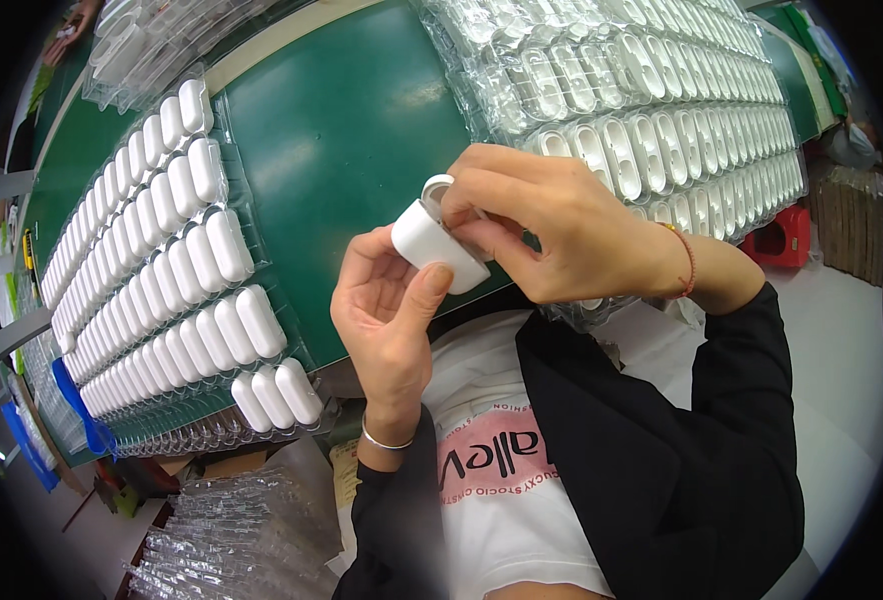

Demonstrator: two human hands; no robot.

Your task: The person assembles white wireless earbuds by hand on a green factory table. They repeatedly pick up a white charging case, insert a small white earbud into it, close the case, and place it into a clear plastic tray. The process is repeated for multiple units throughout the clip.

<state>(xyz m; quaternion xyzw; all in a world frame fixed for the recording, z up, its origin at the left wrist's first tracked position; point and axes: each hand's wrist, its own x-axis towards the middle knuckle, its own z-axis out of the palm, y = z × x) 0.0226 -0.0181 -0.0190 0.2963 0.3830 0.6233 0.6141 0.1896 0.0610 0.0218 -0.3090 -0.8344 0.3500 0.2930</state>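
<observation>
A small white earbud charging case (426,240) is tilted in my left hand (386,310), its lid raised at the far end. The thumb presses the front of the case while the fingers curl behind it. From the right, my right hand (541,220) reaches to the opening, fingers bent and pinched together at the gap between lid and body. Whatever lies between those fingertips is hidden. Both hands are above the near edge of the green table (321,130).
To the left, clear trays hold rows of closed white cases (216,245). Stacked clear trays with open white shells (661,150) stand on the right. Beyond them is a red plastic stool (779,238). Empty clear trays (231,540) are piled below the table at lower left.
</observation>
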